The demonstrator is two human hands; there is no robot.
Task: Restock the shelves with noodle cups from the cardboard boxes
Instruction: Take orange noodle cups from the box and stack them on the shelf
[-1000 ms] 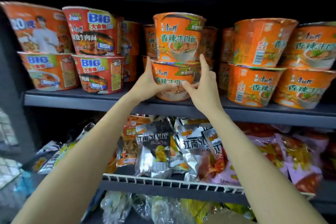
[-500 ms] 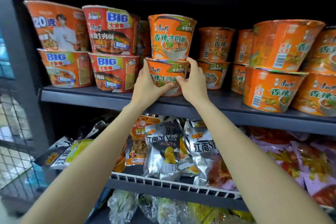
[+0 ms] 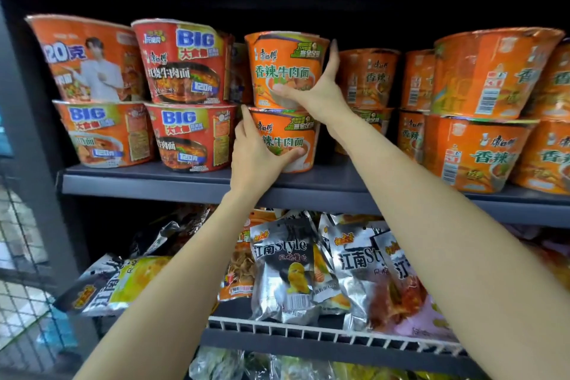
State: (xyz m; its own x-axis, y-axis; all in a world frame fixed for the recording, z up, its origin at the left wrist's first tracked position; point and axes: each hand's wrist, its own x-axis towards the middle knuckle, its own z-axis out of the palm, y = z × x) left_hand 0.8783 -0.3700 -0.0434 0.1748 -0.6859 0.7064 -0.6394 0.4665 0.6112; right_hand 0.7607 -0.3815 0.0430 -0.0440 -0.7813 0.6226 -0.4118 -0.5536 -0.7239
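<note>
The fingers of the left hand (image 3: 257, 153) curled round the lower orange noodle cup (image 3: 285, 140), thumb across its front near the base and forefinger up its left side, grasping it. The right hand (image 3: 320, 92) grasped the upper orange noodle cup (image 3: 285, 69), thumb on the front low down and one finger stretched up the right side to the rim. The upper cup stood upright on the lid of the lower one, which rested on the dark shelf (image 3: 148, 182) near its front edge. Just to the left stood red BIG noodle cups (image 3: 188, 99), stacked two high. To the right and behind were more orange noodle cups (image 3: 481, 111), also stacked in twos. On the wire-edged shelf below (image 3: 324, 332) lay silver snack bags (image 3: 285, 271), leaning against one another.
</note>
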